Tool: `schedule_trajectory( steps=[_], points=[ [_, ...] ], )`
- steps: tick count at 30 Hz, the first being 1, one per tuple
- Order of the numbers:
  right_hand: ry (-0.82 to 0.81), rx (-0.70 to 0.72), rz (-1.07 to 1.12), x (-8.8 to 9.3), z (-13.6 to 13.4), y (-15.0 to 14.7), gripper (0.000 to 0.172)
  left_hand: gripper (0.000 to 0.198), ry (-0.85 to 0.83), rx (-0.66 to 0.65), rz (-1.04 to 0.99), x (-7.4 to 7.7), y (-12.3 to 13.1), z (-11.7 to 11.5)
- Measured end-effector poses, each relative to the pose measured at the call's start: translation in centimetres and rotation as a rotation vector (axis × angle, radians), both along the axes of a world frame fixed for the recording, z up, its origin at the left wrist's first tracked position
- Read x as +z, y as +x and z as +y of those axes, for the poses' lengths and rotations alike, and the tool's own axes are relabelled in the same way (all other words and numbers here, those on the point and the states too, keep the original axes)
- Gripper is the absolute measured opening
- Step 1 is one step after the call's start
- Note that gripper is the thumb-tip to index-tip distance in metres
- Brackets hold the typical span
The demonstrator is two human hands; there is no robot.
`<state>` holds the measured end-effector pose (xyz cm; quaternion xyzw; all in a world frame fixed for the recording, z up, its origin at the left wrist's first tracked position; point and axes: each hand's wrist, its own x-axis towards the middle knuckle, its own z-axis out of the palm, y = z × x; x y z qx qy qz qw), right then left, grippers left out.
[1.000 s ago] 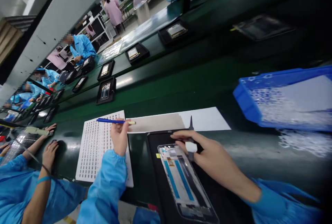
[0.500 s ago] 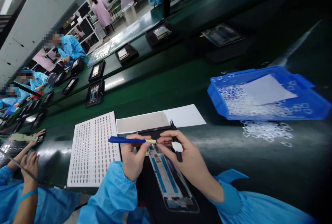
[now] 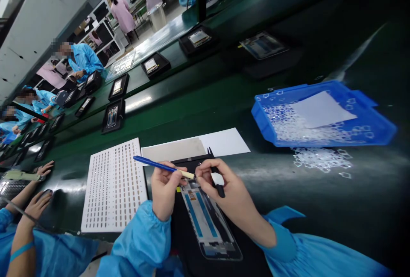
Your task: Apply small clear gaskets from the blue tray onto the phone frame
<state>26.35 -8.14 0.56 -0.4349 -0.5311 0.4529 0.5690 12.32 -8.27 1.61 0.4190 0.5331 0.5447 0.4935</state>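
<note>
A phone frame (image 3: 208, 221) with blue strips lies on a black mat (image 3: 188, 234) in front of me. My left hand (image 3: 165, 191) grips a blue stick tool (image 3: 153, 164) whose pale tip sits at the frame's top edge. My right hand (image 3: 229, 189) holds black tweezers (image 3: 215, 177) with a white tag and its fingertips meet the tool's tip there. A white sheet of small parts in rows (image 3: 113, 185) lies left of my left hand.
A blue tray (image 3: 368, 127) of clear small pieces stands right, with loose pieces (image 3: 320, 159) spilled before it. White paper (image 3: 224, 142) lies behind the mat. Black trays with phones (image 3: 112, 116) ride the green belt. A co-worker's hands (image 3: 40, 202) work at left; others sit farther back.
My left hand brought the blue tool from over the parts sheet to the phone frame's top edge. My right hand drew in to meet its tip. The view shifted right.
</note>
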Motion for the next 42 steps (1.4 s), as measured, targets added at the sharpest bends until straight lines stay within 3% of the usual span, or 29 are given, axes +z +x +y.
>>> schedule_trajectory(
  steps=[3, 6, 10, 12, 13, 15, 17, 20, 23, 28, 31, 35, 36, 39, 42],
  points=[
    [0.025, -0.01, -0.004, 0.2, -0.1, 0.3, 0.006, 0.053, -0.093, -0.035, -0.135, 0.5, 0.3, 0.2],
    [0.071, -0.142, -0.097, 0.2, 0.9, 2.6, 0.009, 0.056, -0.108, 0.009, -0.177, 0.9, 0.2, 0.1],
    [0.197, -0.547, -0.463, 0.7, 4.0, 9.9, 0.017, 0.053, -0.048, 0.068, -0.121, 1.1, -0.7, -0.1],
    [0.151, -0.663, -0.774, 0.9, 5.4, 13.9, 0.022, 0.049, -0.006, 0.063, -0.07, 0.9, -1.2, -0.1],
    [0.118, -0.662, -0.937, 1.0, 6.0, 15.5, 0.024, 0.047, 0.016, 0.057, -0.042, 0.7, -1.4, -0.1],
    [0.085, -0.522, -1.19, 0.9, 6.8, 17.6, 0.033, 0.043, 0.053, 0.046, 0.009, 0.5, -1.6, -0.1],
    [0.033, -0.377, -1.222, 0.8, 7.0, 18.2, 0.039, 0.038, 0.076, 0.04, 0.049, 0.4, -1.6, -0.1],
    [-0.099, -0.311, -0.917, 1.1, 6.5, 16.9, 0.032, 0.034, 0.088, 0.039, 0.1, 0.3, -1.6, -0.2],
    [-0.118, -0.287, -0.628, 1.6, 5.6, 14.3, 0.047, 0.03, 0.068, 0.02, 0.138, 0.1, -1.5, -0.4],
    [-0.1, -0.113, -0.393, 1.3, 4.7, 9.7, 0.048, 0.027, 0.044, -0.041, 0.157, -0.5, -1.4, -0.4],
    [-0.063, -0.198, -0.365, 1.3, 4.6, 9.3, 0.041, 0.026, 0.029, -0.051, 0.174, -0.7, -1.5, -0.3],
    [0.05, -0.621, -0.656, 1.6, 5.3, 13.3, 0.03, 0.024, 0.021, -0.038, 0.207, -0.9, -1.9, -0.3],
    [0.065, -0.655, -0.796, 1.5, 5.6, 14.7, 0.029, 0.024, 0.018, -0.037, 0.211, -0.9, -2.0, -0.2],
    [0.093, -0.437, -1.168, 0.8, 6.6, 18.0, 0.034, 0.023, 0.009, -0.042, 0.215, -0.9, -2.0, -0.2],
    [-0.037, -0.344, -1.079, 0.7, 7.0, 18.8, 0.044, 0.023, 0.005, -0.05, 0.228, -0.9, -1.9, -0.1]
  ],
)
